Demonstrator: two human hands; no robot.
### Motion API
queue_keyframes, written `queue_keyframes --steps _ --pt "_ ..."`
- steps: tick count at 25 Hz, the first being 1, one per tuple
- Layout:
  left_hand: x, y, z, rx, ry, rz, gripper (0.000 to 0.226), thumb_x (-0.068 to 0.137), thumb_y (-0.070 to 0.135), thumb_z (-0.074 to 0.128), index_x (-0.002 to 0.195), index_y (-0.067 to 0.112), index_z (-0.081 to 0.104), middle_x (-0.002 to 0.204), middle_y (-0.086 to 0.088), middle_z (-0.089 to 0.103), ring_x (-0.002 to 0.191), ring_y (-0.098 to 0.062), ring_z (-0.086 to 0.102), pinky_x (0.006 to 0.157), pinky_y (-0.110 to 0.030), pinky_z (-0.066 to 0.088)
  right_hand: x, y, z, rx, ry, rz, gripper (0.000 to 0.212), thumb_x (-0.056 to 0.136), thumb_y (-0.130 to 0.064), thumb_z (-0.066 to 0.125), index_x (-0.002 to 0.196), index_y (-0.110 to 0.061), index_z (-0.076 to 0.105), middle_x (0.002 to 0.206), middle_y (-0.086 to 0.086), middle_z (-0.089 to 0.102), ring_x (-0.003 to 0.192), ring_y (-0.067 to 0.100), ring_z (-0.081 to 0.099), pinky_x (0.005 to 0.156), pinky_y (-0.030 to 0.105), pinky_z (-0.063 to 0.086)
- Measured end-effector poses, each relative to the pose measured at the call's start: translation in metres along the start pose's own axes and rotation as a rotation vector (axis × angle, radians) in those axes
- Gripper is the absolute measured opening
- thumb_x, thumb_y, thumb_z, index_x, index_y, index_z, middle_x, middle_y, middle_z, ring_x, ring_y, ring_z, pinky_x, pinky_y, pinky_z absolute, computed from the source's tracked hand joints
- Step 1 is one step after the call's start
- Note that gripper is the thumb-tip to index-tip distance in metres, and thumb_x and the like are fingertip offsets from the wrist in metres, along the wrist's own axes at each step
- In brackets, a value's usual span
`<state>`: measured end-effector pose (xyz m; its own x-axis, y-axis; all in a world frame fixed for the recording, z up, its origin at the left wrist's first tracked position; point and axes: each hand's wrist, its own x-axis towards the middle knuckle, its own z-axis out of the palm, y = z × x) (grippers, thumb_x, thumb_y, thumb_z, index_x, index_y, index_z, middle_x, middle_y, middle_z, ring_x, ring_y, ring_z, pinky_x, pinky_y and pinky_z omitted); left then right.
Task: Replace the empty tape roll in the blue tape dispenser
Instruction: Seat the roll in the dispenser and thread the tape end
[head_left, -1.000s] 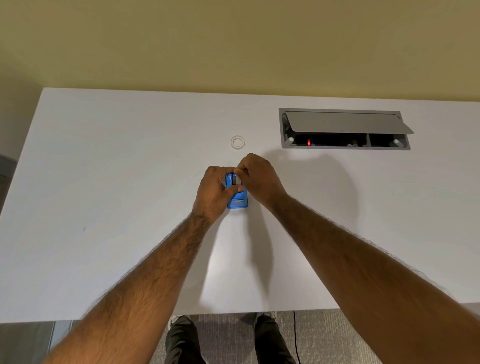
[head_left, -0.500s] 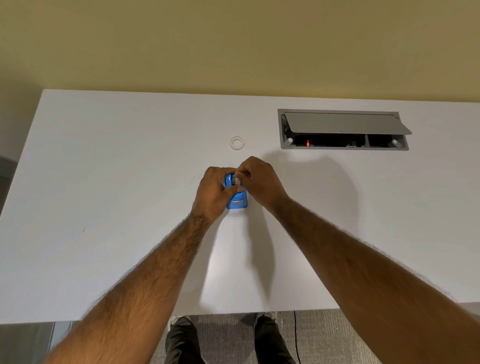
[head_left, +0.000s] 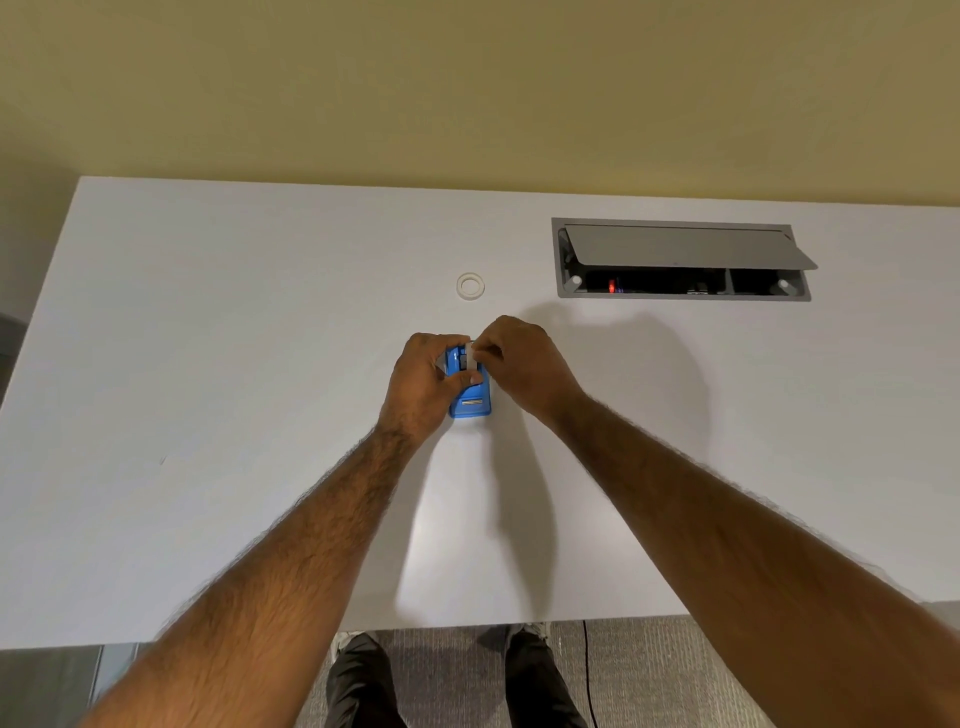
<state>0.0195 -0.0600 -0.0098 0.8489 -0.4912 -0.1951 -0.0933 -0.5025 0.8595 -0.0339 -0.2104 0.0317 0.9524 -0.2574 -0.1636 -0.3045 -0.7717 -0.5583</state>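
Note:
The blue tape dispenser (head_left: 471, 403) lies on the white table (head_left: 208, 389) near its middle. My left hand (head_left: 423, 382) grips the dispenser's left side. My right hand (head_left: 522, 358) pinches a small white tape roll (head_left: 471, 357), held upright on edge in the dispenser's open top. A second clear tape ring (head_left: 470, 286) lies flat on the table a little beyond the hands. The far end of the dispenser is hidden by my fingers.
A grey cable box (head_left: 680, 260) with its lid propped open is set into the table at the back right. A yellow wall runs behind the table. My legs and a black cable (head_left: 587, 670) show below the front edge.
My right hand has drawn the white roll up a little, so its edge now shows between my fingers. The left hand and dispenser have stayed in place.

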Motion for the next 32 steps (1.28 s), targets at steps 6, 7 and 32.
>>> queue_keyframes --steps 6,7,32 --pt "-0.001 0.001 0.000 0.017 -0.002 0.015 0.038 0.083 0.031 0.080 0.119 0.023 0.069 0.114 0.003 0.065 0.102 -0.014 0.056 0.094 -0.040 0.053 0.005 -0.008 -0.001 -0.095 -0.012 -0.022 0.018 0.096 -0.018 0.056 0.091 -0.005 0.068 0.091 0.011 0.065 0.075 0.015 0.055 0.070 0.022 0.041" --pt "-0.001 0.002 0.000 0.014 -0.001 0.019 0.037 0.083 0.030 0.080 0.118 0.023 0.069 0.112 0.005 0.064 0.102 -0.014 0.056 0.094 -0.041 0.053 0.005 -0.010 -0.002 -0.102 -0.010 -0.026 0.018 0.095 -0.017 0.056 0.090 -0.006 0.068 0.090 0.010 0.065 0.074 0.015 0.056 0.070 0.022 0.040" --pt "-0.005 0.014 -0.008 0.059 -0.038 0.044 0.043 0.079 0.022 0.083 0.119 0.016 0.066 0.109 0.004 0.058 0.092 -0.019 0.056 0.086 -0.038 0.052 -0.005 -0.002 -0.001 -0.059 -0.015 -0.028 0.017 0.094 -0.020 0.056 0.103 -0.010 0.065 0.095 0.005 0.067 0.081 0.018 0.060 0.078 0.030 0.052"
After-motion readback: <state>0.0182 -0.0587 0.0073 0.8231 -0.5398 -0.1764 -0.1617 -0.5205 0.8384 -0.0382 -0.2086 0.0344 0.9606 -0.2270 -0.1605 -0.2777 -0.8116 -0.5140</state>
